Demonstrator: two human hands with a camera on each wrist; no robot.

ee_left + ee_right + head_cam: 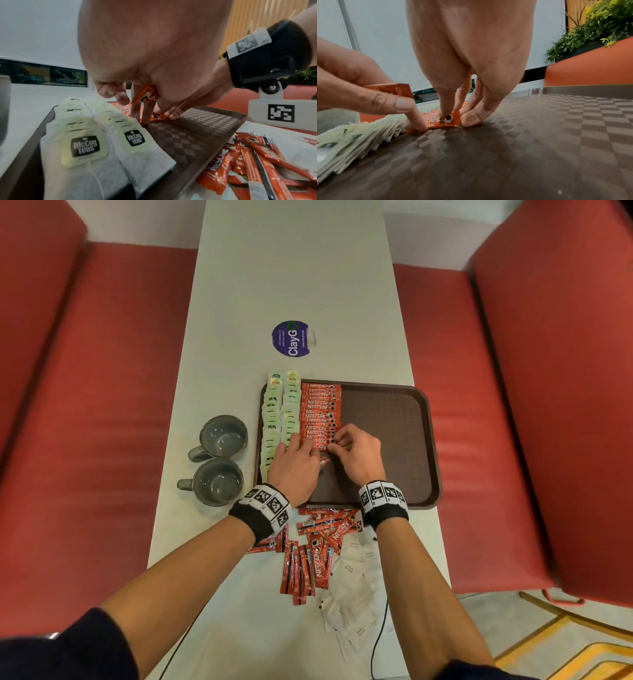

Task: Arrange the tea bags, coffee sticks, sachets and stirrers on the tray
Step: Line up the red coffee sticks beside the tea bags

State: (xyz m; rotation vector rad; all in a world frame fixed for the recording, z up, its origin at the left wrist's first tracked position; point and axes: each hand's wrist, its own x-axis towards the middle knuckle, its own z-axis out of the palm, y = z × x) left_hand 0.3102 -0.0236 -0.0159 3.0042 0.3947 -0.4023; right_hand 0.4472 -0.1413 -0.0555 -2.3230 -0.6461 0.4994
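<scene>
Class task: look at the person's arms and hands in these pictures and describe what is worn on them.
Both hands, left hand and right hand, are bare. Each wrist carries a black wristband topped by white blocks printed with black square markers. Dark sleeves cover the upper arms; forearms are uncovered.

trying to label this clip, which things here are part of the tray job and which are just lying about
Part of the job:
- tray
- tea bags in two rows on it
- coffee sticks in a row beside them
- loose coffee sticks on the table
- white sugar sachets
- left hand, holding spare sticks
- right hand, setting a stick down

Lying about:
- two grey mugs
- round sticker
- black cable
</scene>
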